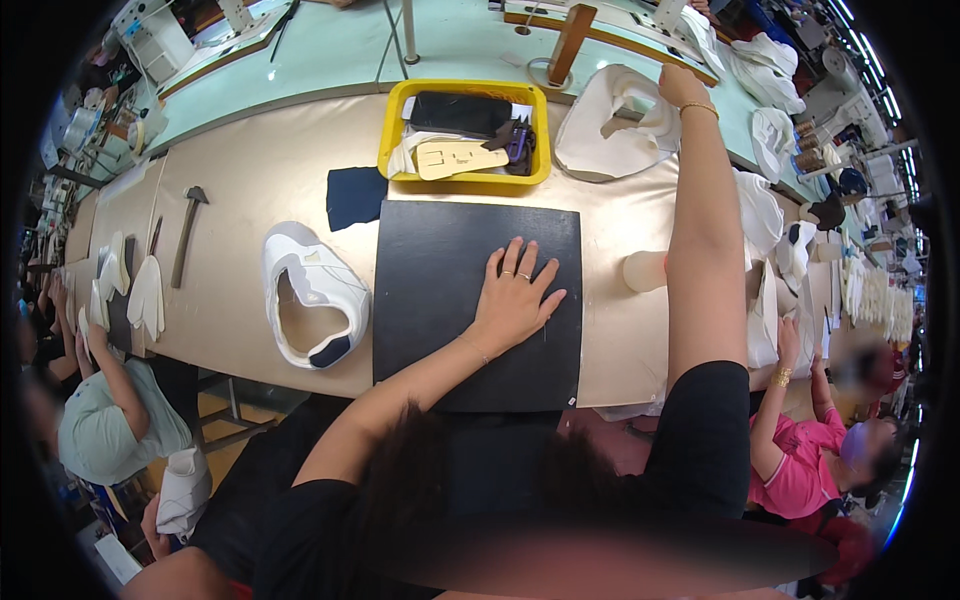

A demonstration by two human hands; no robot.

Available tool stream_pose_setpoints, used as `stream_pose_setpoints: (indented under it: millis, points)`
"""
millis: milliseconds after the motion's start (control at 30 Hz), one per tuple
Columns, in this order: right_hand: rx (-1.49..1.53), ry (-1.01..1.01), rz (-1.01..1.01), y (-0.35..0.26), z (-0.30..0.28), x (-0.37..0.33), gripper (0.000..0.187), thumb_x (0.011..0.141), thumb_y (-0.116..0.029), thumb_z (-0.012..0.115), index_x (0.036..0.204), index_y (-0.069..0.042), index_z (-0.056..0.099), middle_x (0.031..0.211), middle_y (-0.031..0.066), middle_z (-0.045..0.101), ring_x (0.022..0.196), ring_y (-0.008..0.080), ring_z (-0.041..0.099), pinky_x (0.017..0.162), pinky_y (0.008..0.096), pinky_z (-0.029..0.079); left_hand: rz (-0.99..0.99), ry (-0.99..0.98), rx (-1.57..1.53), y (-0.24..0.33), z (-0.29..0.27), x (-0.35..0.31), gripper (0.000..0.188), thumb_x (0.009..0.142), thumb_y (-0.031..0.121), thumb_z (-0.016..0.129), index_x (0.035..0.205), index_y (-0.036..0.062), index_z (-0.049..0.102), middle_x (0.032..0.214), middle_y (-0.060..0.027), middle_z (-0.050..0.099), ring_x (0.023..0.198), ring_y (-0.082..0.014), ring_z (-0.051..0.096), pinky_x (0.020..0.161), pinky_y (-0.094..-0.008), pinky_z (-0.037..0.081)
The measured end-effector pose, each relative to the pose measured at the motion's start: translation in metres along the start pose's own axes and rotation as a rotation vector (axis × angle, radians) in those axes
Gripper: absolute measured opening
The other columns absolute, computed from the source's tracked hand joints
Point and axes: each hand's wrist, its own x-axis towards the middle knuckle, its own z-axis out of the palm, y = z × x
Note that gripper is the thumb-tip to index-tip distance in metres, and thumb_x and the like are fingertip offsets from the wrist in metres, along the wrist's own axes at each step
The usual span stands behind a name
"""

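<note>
My left hand (512, 308) lies palm down on a black rectangular mat (425, 300), fingers spread and rings showing. Stretched far forward, my right hand (684, 88) is closed at the upper right, by the edge of white shoe upper pieces (590, 135). Whatever its fingers hold is hidden. A white shoe upper (320, 255) with grey trim and a dark heel patch rests left of the mat. Just behind the mat is a dark blue fabric piece (356, 198).
A yellow tray (384, 150) holds a black phone, purple-handled snips and cut pieces. A hammer (188, 235) lies at left. Beside my right forearm stands a whitish cylindrical container (643, 271). People work at both sides; one wears pink (805, 465). White pieces (760, 215) lie at right.
</note>
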Motion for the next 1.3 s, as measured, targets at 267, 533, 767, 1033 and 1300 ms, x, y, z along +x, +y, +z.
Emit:
stream_pose_setpoints:
  millis: [267,533,767,1033,1300]
  points:
    - [-0.031,0.122,-0.126,-0.011,-0.061,-0.034,0.021,0.083,-0.024,0.066,0.102,-0.015,0.066,0.102,0.0135,0.072,0.098,0.0349,0.069,0.082,0.0453,0.055,-0.006,0.019,-0.028,0.001,-0.001,0.0,0.044,0.096,0.043,0.059,0.128,0.0132,0.063,0.14,-0.0205,0.05,0.137,-0.0383,0.037,0.111,-0.0541,0.028]
    - [0.256,0.322,-0.454,-0.011,-0.167,-0.093,0.02,0.086,-0.02,0.066,0.1,-0.006,0.064,0.088,0.0093,0.073,0.081,0.0205,0.07,0.072,0.0345,0.054,-0.383,0.177,-1.103,-0.026,-0.004,-0.002,0.026,0.101,0.007,0.048,0.126,0.0015,0.056,0.12,-0.0124,0.058,0.103,-0.0222,0.066,0.091,-0.0307,0.048]
    - [0.96,-0.076,-0.48,-0.082,-0.165,-0.216,0.017,0.087,-0.019,0.067,0.1,-0.008,0.064,0.078,-0.0032,0.064,0.068,0.0034,0.057,0.062,0.0215,0.047,-0.571,0.172,-1.94,-0.058,-0.048,-0.002,0.029,0.104,0.017,0.05,0.129,0.0021,0.054,0.122,-0.0113,0.06,0.112,-0.0224,0.062,0.096,-0.0356,0.049]
    - [1.529,-0.645,-0.078,-0.19,-0.03,-0.336,0.02,0.084,-0.015,0.071,0.099,-0.006,0.061,0.078,-0.0025,0.063,0.071,0.0062,0.059,0.064,0.0209,0.048,-0.563,-0.004,-2.086,-0.059,-0.09,-0.066,0.051,0.099,0.018,0.062,0.143,0.0036,0.043,0.137,-0.0103,0.057,0.123,-0.0208,0.059,0.102,-0.0392,0.052]
    - [1.775,-0.48,-0.055,-0.207,-0.003,-0.39,0.031,0.096,-0.019,0.067,0.12,-0.001,0.058,0.099,0.0055,0.068,0.088,0.0098,0.062,0.078,0.0239,0.05,-0.608,0.005,-1.975,-0.076,-0.085,-0.088,0.049,0.101,0.02,0.057,0.144,0.0017,0.042,0.135,-0.0141,0.058,0.119,-0.0249,0.062,0.096,-0.0409,0.056]
